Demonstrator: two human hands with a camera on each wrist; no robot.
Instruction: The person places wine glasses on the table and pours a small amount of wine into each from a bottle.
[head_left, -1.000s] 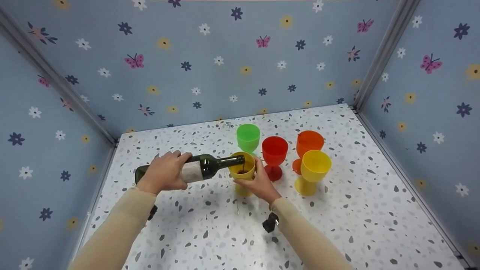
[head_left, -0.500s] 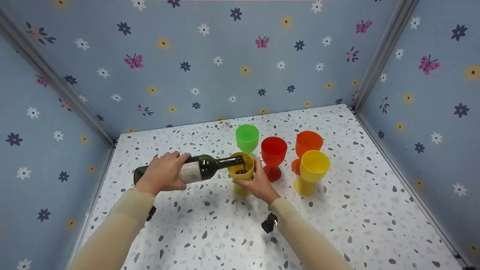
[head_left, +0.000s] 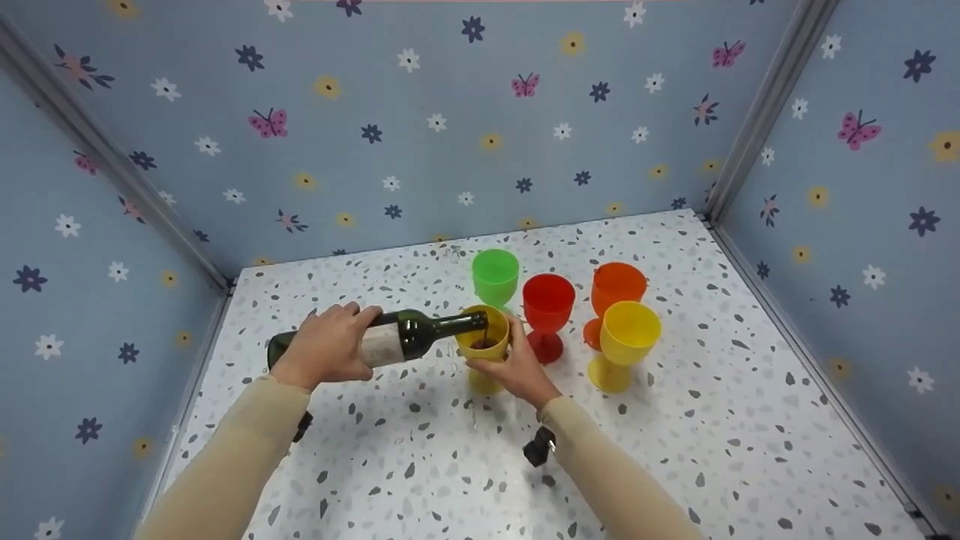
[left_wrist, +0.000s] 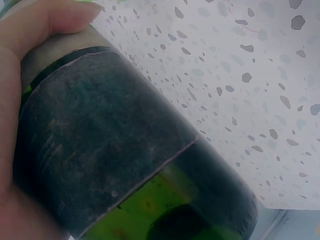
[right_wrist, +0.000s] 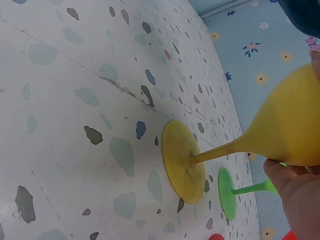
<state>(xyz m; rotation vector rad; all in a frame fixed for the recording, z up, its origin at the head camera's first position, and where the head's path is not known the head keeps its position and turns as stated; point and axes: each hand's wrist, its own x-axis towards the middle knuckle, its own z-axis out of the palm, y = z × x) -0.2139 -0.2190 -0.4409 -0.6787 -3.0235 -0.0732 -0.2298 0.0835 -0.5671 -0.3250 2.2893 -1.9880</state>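
Fingers of the person's left hand (head_left: 328, 346) wrap around the body of a dark green glass bottle with a pale paper label (head_left: 416, 332), grasping it from above. The bottle is held above the table, tipped onto its side, its neck pointing to the person's right and its mouth over the bowl of a yellow plastic goblet with a stem and round foot (right_wrist: 285, 120). A thin dark stream drops from the mouth, and dark liquid (head_left: 482, 345) shows inside the bowl. The right hand (head_left: 523, 369) clasps this goblet, its thumb on the near side of the bowl; the goblet is upright, and its foot appears to rest on the white tabletop with grey speckles (head_left: 405, 457).

Just behind the held goblet stands a light green plastic goblet (head_left: 495, 277). A red plastic goblet (head_left: 549, 300) is just to the right of the right hand; farther right, an orange plastic goblet (head_left: 619, 285) stands behind a second yellow goblet (head_left: 631, 334), which partly hides it.

Beige sleeves (head_left: 225, 450) cover both forearms, and a small black device (head_left: 538, 448) sits at the right wrist. Pale blue walls printed with flowers and butterflies (head_left: 420, 97) enclose the table.
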